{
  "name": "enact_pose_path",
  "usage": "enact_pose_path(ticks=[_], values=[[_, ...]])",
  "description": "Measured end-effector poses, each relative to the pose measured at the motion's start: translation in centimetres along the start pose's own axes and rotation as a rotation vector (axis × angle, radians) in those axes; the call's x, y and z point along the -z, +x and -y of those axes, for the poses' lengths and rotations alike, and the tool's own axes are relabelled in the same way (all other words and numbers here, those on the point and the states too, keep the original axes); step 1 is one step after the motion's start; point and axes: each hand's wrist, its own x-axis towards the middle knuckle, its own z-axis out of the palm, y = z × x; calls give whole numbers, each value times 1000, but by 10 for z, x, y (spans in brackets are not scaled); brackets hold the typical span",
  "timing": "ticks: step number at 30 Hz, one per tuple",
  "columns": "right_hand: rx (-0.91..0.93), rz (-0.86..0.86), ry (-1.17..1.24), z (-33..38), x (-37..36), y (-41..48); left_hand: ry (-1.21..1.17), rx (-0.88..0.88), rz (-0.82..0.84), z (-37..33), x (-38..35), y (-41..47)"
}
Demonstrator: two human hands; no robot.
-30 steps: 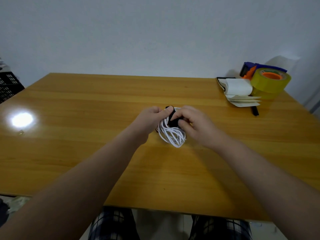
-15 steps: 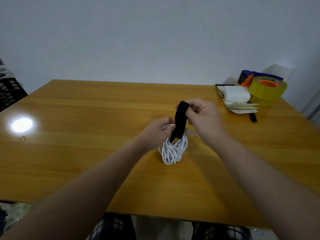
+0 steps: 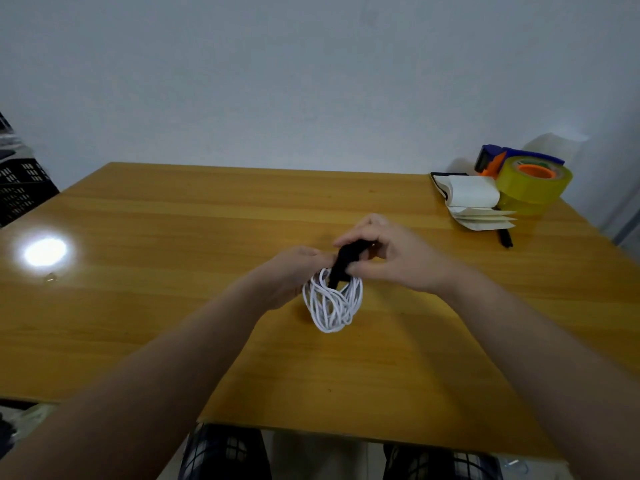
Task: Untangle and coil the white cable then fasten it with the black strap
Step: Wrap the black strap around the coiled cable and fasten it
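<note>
Head view: both hands meet over the wooden table (image 3: 173, 306). Left hand (image 3: 291, 271) is closed around the top of the coiled white cable (image 3: 332, 303), whose loops hang just below both hands. Right hand (image 3: 391, 254) pinches the black strap (image 3: 346, 261) between thumb and fingers, directly above the coil. Well beyond the right hand sits a yellow tape roll (image 3: 533, 181).
</note>
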Motion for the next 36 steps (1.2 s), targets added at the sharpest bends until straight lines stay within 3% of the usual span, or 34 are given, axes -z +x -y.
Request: enact_pose_path(ticks=[2,4,6,11,13,16,22,25,27,28,30,32,34,36], values=[[106,-1,-147,-3,-3,1,23,27,-8,-1,0,0],[236,-116,-239,-4,-5,3,7,45,-3,-5,-3,-1],[248,-186,-120,-2,-6,4,-18,37,-1,-6,-5,-1],[-192,-346,615,10,-3,10,68,-103,17,6,-9,-2],[-363,-402,745,5,0,16,52,-196,17,8,-17,-7],[-503,-479,754,-6,2,20,96,-277,-13,7,-25,-11],[-686,-343,556,-24,-15,22,-8,-294,-28,-5,-23,-9],[-752,-197,637,-22,-18,17,-39,-282,-34,-7,-20,-7],[-773,-107,520,-21,-10,13,-38,-256,-61,-3,-19,-5],[-769,-126,413,-23,-4,11,-53,-240,-90,-1,-17,-3],[-683,-323,218,-26,7,4,-79,-221,-141,5,-12,1],[-466,-503,270,-27,12,-2,-86,-204,-187,9,-8,3],[-297,-392,359,-21,5,-8,-96,-206,-224,11,-8,5],[-261,-245,316,-18,-8,-9,-98,-214,-225,12,-10,7]])
